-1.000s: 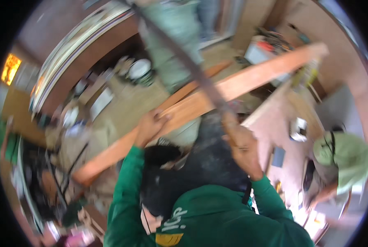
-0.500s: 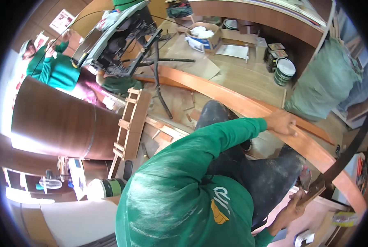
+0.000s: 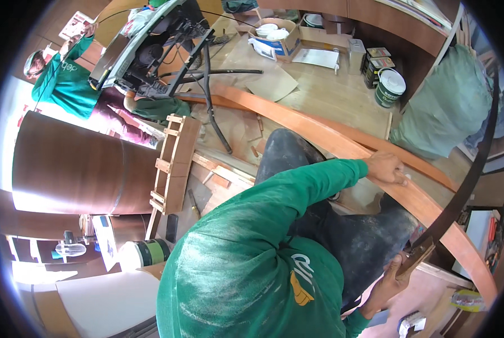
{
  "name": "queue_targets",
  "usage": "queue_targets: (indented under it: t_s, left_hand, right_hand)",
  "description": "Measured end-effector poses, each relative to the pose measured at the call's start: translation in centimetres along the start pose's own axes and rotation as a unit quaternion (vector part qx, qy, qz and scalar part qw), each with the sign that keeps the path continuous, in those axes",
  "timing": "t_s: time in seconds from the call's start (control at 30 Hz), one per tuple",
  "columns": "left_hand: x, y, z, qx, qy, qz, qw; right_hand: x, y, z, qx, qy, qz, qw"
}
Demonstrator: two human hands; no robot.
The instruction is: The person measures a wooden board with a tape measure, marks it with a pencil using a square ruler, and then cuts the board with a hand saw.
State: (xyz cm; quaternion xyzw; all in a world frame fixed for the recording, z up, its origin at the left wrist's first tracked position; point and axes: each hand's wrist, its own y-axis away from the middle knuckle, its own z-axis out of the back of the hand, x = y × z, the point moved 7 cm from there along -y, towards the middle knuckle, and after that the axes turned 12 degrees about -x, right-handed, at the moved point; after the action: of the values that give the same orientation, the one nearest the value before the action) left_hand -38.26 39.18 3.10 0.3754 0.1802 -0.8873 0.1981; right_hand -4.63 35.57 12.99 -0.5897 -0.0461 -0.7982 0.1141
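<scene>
A long reddish-brown wooden board (image 3: 319,135) runs diagonally from the far middle to the lower right, bowed by the lens. My left hand (image 3: 386,168) is wrapped over its edge, gripping it above my knee. In my right hand (image 3: 388,284) is the wooden handle of a handsaw (image 3: 465,191). The saw's long dark blade crosses the board to the right of my left hand and points up and away. I cannot tell whether its teeth are in the wood. Another reddish-brown board (image 3: 415,160) lies beyond the first, partly hidden by it.
A table saw on dark legs (image 3: 208,96) stands far left, with a person in green (image 3: 72,90) behind it. Offcuts, a slatted wooden frame (image 3: 176,163) and a large brown roll (image 3: 83,163) lie left. Paint cans (image 3: 388,87) and a green sack (image 3: 446,107) stand far right.
My right hand has drawn the saw back toward my body, to the left, and the blade now points more steeply upward. My left hand stays on the board. The view has shifted slightly.
</scene>
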Motion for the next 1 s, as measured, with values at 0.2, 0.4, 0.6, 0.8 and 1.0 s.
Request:
queue_targets:
  t_s: [0.2, 0.4, 0.6, 0.8, 1.0]
  left_hand:
    - [0.2, -1.3, -1.3, 0.048, 0.023, -0.033, 0.998]
    - [3.7, -0.7, -1.5, 0.056, -0.053, -0.01, 0.997]
    - [2.8, -1.2, -2.7, 0.112, 0.012, 0.029, 0.993]
    - [5.6, -0.2, -3.7, 0.155, 0.052, 0.011, 0.986]
    - [4.1, 2.6, -1.7, 0.141, 0.046, 0.042, 0.988]
  right_hand:
    - [5.4, 0.8, -0.8, -0.072, 0.086, -0.023, 0.993]
    - [5.2, 2.4, 0.7, -0.058, 0.134, -0.071, 0.987]
    - [6.2, 5.9, 1.0, -0.077, 0.113, -0.12, 0.983]
    - [7.1, 6.3, -0.3, -0.062, 0.093, -0.154, 0.982]
    - [8.0, 6.9, -1.6, -0.064, 0.053, -0.146, 0.986]
